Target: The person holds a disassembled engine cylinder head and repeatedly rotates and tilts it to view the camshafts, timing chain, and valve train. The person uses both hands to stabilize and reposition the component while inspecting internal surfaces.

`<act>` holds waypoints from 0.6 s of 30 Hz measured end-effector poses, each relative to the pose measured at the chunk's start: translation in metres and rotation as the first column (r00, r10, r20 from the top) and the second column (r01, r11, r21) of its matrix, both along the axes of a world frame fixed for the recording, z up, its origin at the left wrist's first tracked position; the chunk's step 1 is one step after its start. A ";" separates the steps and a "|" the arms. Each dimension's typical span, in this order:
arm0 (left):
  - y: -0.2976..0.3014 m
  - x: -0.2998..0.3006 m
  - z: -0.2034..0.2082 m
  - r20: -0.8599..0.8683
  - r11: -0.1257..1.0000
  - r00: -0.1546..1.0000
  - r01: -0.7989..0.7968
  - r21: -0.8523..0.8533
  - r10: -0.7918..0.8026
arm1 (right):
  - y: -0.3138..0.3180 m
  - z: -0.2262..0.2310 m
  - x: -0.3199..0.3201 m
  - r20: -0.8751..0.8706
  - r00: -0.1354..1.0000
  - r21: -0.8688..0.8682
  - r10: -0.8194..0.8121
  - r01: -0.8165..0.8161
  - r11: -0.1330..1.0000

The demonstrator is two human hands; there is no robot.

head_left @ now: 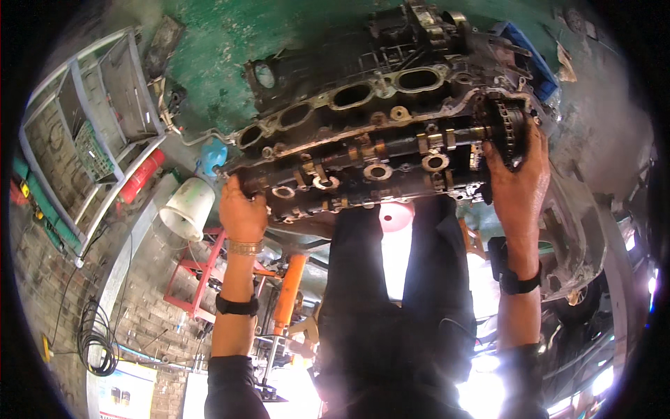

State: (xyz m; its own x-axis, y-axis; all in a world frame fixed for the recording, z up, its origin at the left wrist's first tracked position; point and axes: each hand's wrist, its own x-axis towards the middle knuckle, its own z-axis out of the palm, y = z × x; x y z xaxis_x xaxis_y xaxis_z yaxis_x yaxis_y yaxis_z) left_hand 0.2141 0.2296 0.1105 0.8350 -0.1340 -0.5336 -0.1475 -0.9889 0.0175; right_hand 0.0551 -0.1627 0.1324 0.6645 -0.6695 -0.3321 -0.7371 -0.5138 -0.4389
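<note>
A dark, oily cylinder head [335, 150] lies crosswise in front of my body, its camshafts and several round plug holes showing. Along its far side runs a row of oval ports [349, 96]. My left hand [243, 211] grips the left end with curled fingers. At the other end my right hand [520, 167] is wrapped round the edge, its thumb on the near side, next to a timing chain [508, 133] on a sprocket. Greasy engine parts [328, 63] lie just beyond; whether the head touches them I cannot tell. Both palms' undersides are hidden.
At the left stands a metal rack [112, 178] beside a red cylinder [143, 174]. A white bucket [188, 209], a blue container [213, 155] and a red stand [199, 276] are nearer. Coiled cable [98, 342] lies lower left. A blue tray [534, 59] sits far right.
</note>
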 end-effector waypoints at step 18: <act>0.013 0.003 -0.007 -0.185 0.915 0.932 -0.346 -0.208 0.311 | -0.006 0.007 0.009 -0.019 0.998 0.047 -0.054 0.055 0.997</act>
